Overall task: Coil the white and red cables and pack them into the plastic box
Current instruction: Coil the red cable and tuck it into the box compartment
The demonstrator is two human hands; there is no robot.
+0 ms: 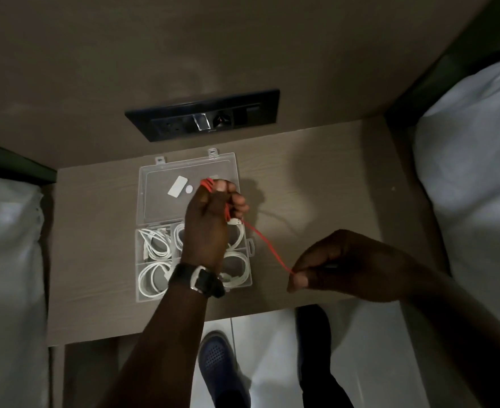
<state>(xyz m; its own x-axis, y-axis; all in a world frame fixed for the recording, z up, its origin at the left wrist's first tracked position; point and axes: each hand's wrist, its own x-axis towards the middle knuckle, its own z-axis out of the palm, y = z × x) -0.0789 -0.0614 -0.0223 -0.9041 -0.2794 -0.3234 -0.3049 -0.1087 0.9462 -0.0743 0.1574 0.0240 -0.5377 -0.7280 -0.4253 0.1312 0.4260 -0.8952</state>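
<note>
A clear plastic box (142,295) lies open on the wooden bedside table (316,187), its lid (157,201) flat toward the wall. Several compartments hold coiled white cables (154,244). My left hand (210,219), a watch on its wrist, hovers over the box, shut on loops of the red cable (267,245). The cable runs taut down and right to my right hand (337,263), which pinches its free end near the table's front edge. My left arm hides the middle compartments.
A black socket panel (204,116) sits in the wall behind the box. White bedding (472,160) flanks the table on the right, and more bedding (7,240) on the left. Below the table's front edge are my shoes (219,363) on a pale floor.
</note>
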